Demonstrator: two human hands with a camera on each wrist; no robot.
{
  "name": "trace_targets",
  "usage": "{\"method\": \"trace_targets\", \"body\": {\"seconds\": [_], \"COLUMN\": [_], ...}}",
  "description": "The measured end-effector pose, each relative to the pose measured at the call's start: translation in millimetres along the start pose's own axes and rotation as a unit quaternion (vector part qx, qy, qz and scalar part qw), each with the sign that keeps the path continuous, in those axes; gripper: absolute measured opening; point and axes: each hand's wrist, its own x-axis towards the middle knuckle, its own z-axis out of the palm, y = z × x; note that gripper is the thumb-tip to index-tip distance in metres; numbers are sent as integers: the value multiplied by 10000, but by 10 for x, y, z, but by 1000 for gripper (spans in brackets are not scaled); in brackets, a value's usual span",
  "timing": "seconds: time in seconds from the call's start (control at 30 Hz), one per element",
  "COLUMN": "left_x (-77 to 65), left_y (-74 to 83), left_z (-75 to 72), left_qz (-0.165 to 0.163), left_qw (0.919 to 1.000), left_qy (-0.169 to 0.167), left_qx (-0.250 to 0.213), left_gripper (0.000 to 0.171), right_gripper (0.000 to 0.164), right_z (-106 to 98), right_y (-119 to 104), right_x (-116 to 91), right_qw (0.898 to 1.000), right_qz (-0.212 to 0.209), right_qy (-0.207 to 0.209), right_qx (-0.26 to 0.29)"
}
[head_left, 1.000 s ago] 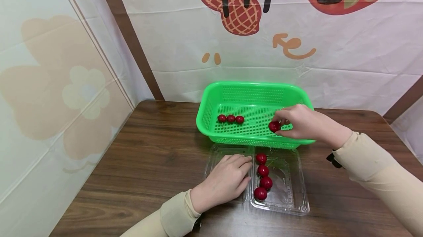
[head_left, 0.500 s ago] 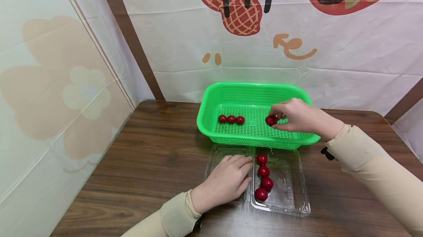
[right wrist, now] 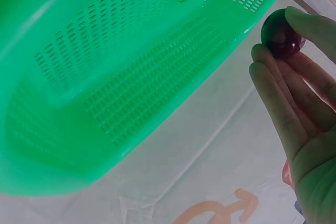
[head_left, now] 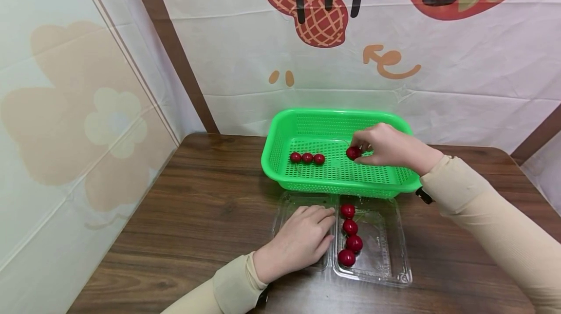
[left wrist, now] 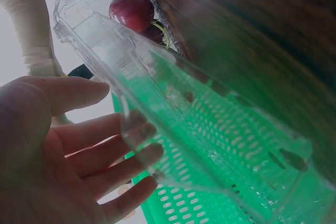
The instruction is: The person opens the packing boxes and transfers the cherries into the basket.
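The right hand point(head_left: 387, 145) pinches 1 cherry point(right wrist: 281, 35), which, being glossy, could slip; the left hand point(head_left: 300, 237) lies loose, holding nothing.

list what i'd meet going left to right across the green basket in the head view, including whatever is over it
Three cherries in a row → a single held cherry → the right hand pinching it → the beige sleeve

The cherries point(head_left: 346, 257) looked smooth and glossy, the basket point(head_left: 324, 183) was shiny plastic pierced with holes, the container point(head_left: 372, 255) thin, clear, glossy plastic, the table point(head_left: 210, 197) smooth with wood grain and a soft sheen, the backdrop point(head_left: 236, 51) creased sheeting with a faint sheen, and the sleeves point(head_left: 464, 197) matt cloth.
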Motion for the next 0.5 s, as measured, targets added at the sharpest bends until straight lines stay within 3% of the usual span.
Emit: {"method": "trace_targets", "body": {"seconds": [0.5], "left_x": [-2], "left_y": [-2], "left_z": [4], "left_qz": [26], "left_qw": [10000], "left_qy": [16], "left_qx": [22], "left_gripper": [30], "right_gripper": [17], "right_z": [35], "right_y": [89], "right_x": [226], "right_qw": [9992], "right_qz": [221], "right_qy": [-344], "right_qx": [34]}}
